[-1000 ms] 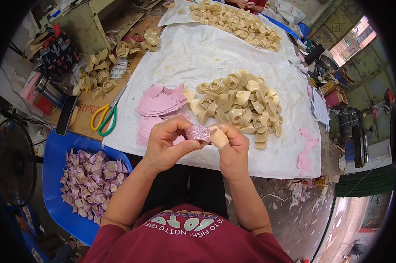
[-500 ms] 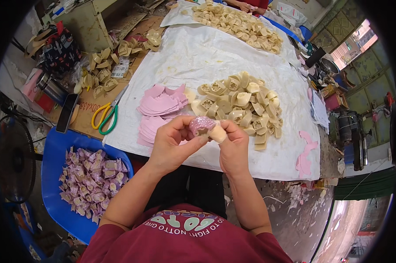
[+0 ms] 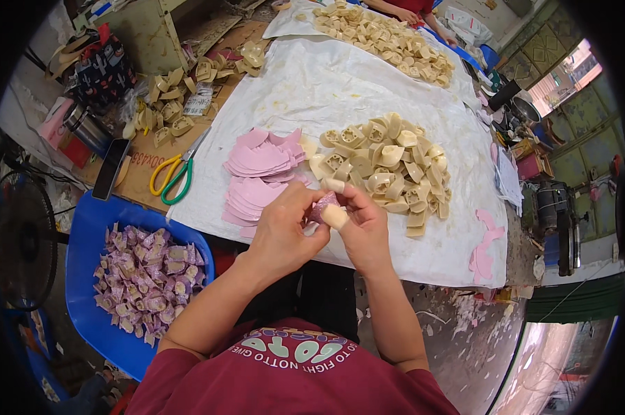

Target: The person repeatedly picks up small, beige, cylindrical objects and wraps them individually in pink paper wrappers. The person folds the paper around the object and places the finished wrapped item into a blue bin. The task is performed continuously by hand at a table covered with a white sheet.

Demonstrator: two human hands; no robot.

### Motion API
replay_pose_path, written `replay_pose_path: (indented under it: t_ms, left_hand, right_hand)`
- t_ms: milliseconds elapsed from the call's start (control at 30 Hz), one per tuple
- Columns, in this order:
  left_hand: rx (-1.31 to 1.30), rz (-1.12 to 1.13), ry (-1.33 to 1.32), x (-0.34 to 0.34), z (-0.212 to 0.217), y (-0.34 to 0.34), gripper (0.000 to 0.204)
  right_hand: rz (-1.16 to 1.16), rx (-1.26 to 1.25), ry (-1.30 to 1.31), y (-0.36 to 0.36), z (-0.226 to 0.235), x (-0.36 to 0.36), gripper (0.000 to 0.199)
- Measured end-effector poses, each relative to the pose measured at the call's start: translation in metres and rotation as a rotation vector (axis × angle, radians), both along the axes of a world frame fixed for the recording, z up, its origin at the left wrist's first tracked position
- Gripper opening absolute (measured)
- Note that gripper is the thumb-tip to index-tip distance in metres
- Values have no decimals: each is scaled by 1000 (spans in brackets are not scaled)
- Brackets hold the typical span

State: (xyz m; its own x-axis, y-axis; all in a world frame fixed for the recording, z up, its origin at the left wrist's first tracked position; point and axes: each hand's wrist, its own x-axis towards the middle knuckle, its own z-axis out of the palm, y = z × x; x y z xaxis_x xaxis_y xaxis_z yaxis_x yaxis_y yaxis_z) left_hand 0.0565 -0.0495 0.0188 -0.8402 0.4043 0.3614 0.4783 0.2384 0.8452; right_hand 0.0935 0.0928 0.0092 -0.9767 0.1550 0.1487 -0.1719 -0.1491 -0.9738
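Note:
Both hands are together over the near edge of the cloth-covered table. Between them is a small shoe heel wrapped in glittery pink-purple covering [image 3: 321,206], largely hidden by the fingers. My left hand [image 3: 281,225] is closed round its left side. My right hand [image 3: 368,232] grips it from the right, with pale covers on the thumb tip and one fingertip. Just beyond the left hand lie stacked pink cut sheets [image 3: 260,155]. A pile of bare beige heels [image 3: 388,162] sits beyond the right hand.
At lower left, a blue tub [image 3: 80,290] holds many covered heels [image 3: 150,277]. Scissors [image 3: 177,173] and a phone [image 3: 110,169] lie left of the cloth. Another beige pile [image 3: 388,45] is at the far end, near another person [image 3: 413,8]. Pink scraps [image 3: 483,245] lie at right.
The heel has been turned and is now more hidden behind the fingers. My right fingers have come up over its far side, and my left hand has curled tighter. The view has shifted slightly.

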Motion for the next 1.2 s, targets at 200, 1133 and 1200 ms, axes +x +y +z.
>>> replay_pose_path:
  t_ms: [200,1133,1200]
  left_hand:
    - [62,12,164,4,-9,-7,23]
    - [-292,201,301,-1,-72,-67,34]
    - [-272,191,230,1,-79,-68,34]
  right_hand:
    - [86,-190,-123,-1,-6,4,31]
    - [65,-106,-293,-36,-69,-72,33]
    - [-4,-295,-312,-25,-50,-67,33]
